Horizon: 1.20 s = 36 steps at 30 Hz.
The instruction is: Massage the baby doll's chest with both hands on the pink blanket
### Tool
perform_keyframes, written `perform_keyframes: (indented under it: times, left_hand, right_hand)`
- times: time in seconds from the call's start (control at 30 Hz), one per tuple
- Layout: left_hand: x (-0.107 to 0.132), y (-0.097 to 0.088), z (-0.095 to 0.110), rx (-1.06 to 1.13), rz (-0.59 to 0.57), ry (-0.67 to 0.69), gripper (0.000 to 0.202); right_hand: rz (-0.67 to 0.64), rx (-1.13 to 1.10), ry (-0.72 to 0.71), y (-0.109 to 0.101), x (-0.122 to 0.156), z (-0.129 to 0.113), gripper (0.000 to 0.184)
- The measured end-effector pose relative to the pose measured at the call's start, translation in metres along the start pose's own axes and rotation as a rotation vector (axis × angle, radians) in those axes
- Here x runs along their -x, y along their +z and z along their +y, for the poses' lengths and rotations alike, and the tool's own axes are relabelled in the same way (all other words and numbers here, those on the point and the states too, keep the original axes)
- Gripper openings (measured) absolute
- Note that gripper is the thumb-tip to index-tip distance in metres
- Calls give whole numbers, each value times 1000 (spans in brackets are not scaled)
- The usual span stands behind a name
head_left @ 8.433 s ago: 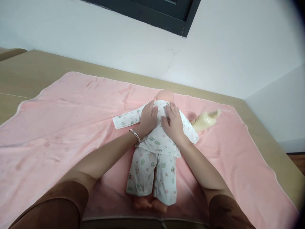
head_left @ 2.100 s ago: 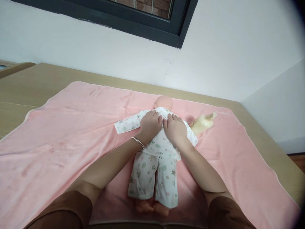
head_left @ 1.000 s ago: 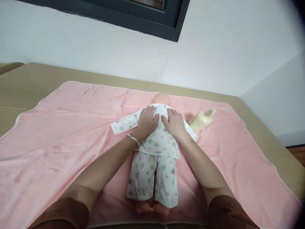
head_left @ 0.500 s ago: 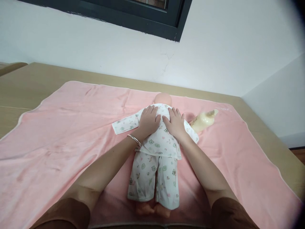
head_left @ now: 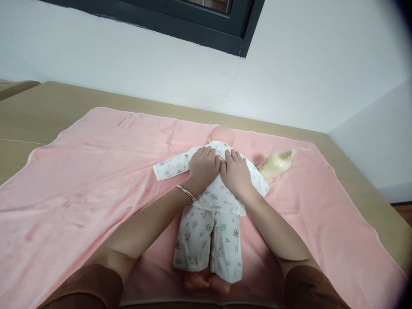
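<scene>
Nearest you are the trousers (head_left: 193, 240) of the doll (head_left: 217, 201), face down on a pink blanket (head_left: 99, 171). Your left hand (head_left: 204, 169) and right hand (head_left: 236, 172) lie on its upper back, fingers bent; whether either grip pinches the shirt (head_left: 214, 189) cannot be told. Beyond, a bottle (head_left: 278, 164) lies beside one sleeve (head_left: 261, 186).

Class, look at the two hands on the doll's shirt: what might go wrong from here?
The bottle lies next to the doll's sleeve; a sideways slip of the right hand might knock it.
The left hand and right hand both lie on the loose shirt, so it might bunch up.
The creased blanket might shift underneath.
</scene>
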<state>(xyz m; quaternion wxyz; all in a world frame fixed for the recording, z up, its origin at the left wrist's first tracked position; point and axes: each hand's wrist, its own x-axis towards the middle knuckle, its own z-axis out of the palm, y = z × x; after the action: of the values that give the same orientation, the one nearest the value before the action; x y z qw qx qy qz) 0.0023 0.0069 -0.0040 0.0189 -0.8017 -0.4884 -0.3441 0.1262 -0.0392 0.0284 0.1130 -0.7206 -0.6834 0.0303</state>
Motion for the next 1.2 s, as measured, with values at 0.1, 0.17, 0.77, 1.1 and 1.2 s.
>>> perform_keyframes:
  times: [0.1, 0.17, 0.77, 1.1, 1.2]
  left_hand:
    - [-4, 10, -9, 44, -7, -28, 37]
    - [-6, 14, -13, 60, -20, -3, 39]
    - [-5, 16, -13, 110, -35, -48, 41]
    - [-6, 13, -12, 130, -46, -74, 41]
    - [-6, 12, -11, 118, -57, -76, 41]
  right_hand:
    - [4, -40, -5, 4, -15, 15, 63]
    - [18, -55, -29, 6, -23, 23, 63]
    - [40, -49, -60, 6, -20, 24, 58]
    - [30, -29, -56, 6, -18, 21, 58]
    - [9, -16, -57, 4, -19, 22, 58]
